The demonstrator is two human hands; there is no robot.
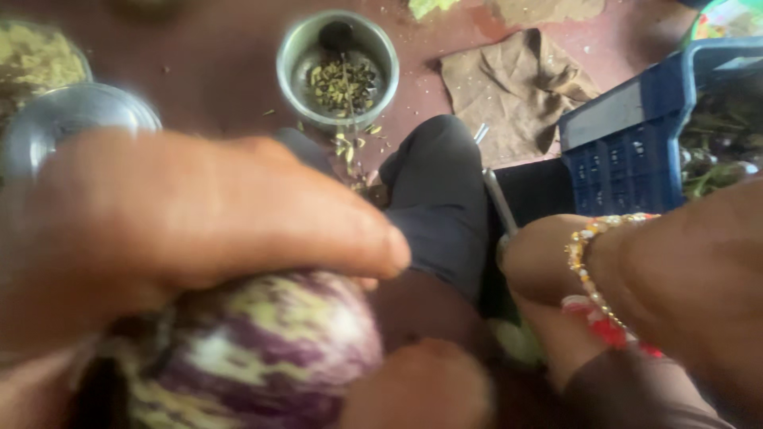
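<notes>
My left hand (pixel 191 222) fills the left of the view, its thumb lying across the top of a round purple-and-cream striped eggplant (pixel 254 349) that it grips close to the camera. My right hand (pixel 548 270), with a beaded bracelet at the wrist, is closed around a thin metal knife (pixel 499 200) whose blade points up and away. The knife is to the right of the eggplant and apart from it. A pale green bit shows under my right hand, too blurred to name. My dark-trousered knee (pixel 437 191) rises between the hands.
A steel bowl (pixel 337 71) with green trimmings stands on the reddish floor ahead. Two more steel vessels (pixel 71 119) are at the far left. A brown cloth (pixel 517 87) lies at the upper right beside a blue plastic crate (pixel 636 143) holding greens.
</notes>
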